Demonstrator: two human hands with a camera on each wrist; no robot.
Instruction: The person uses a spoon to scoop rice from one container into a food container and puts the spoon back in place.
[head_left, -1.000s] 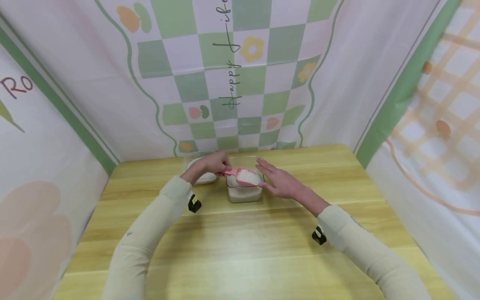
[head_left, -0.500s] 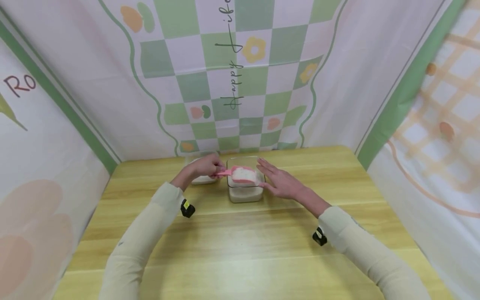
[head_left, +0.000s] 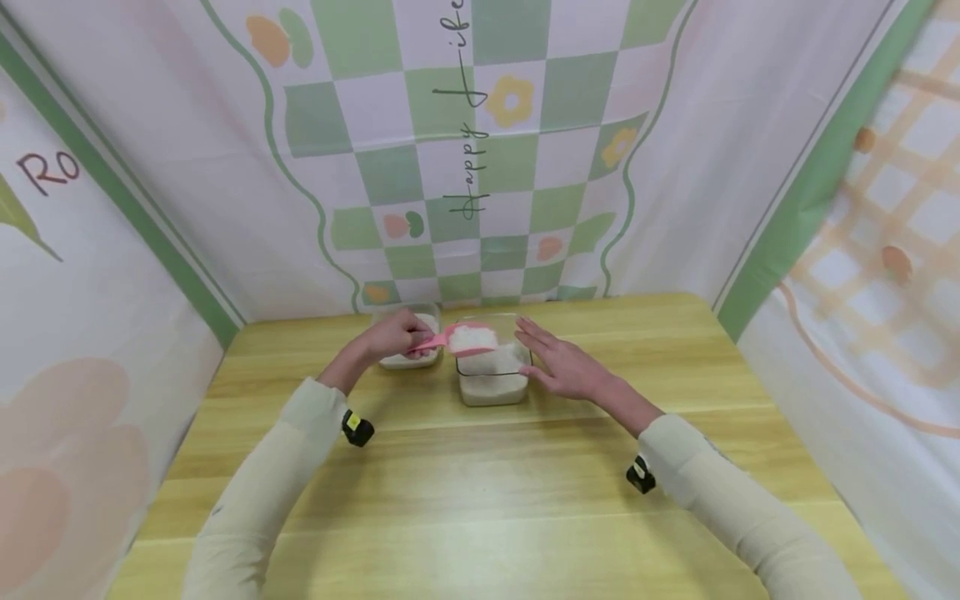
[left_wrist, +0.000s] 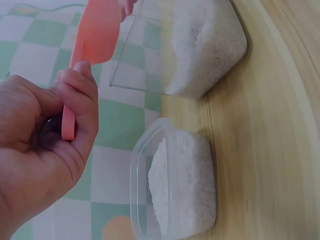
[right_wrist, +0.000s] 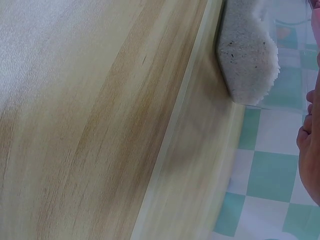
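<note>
The left hand point(head_left: 393, 336) grips the handle of a pink scoop point(head_left: 467, 337), with the fingers and thumb curled around it. In the left wrist view the same hand point(left_wrist: 47, 145) pinches the thin handle, and the scoop point(left_wrist: 95, 35) points away from it. The scoop is full of white grains and it hangs above the left edge of the square clear container point(head_left: 491, 371), not touching it. This container stands on the desk point(head_left: 480, 492) near the far edge, and it is partly filled with the same white grains.

A second, smaller clear container point(head_left: 408, 358) stands just beside it on the left, under the left hand. In the left wrist view this small container point(left_wrist: 172, 187) also holds white grains, and the square one point(left_wrist: 205, 45) is close behind it.

The right hand point(head_left: 562, 367) is flat with straight fingers, and its fingertips rest against the right wall of the square container. It holds nothing. The two hands are apart, one on each side of this container.

A checked cloth point(head_left: 465, 150) hangs behind the desk.
</note>
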